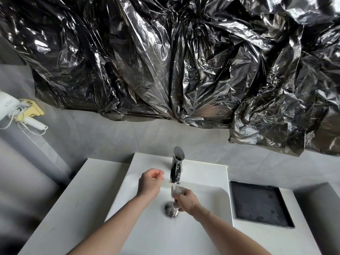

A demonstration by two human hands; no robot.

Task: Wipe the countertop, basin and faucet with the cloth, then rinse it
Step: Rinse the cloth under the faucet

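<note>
A chrome faucet (176, 167) stands at the back of the white basin (147, 232), and water runs from its spout. My right hand (187, 201) grips a small grey cloth (177, 191) bunched under the stream, above the metal drain (171, 208). My left hand (150, 183) hovers left of the faucet with its fingers loosely curled and nothing in it. The white countertop (70, 205) stretches to the left of the basin.
A black square tray (257, 205) lies on the counter right of the basin. Crumpled black plastic sheeting (174, 61) covers the wall above. A white hair dryer (11, 109) in a yellow holder hangs on the left wall.
</note>
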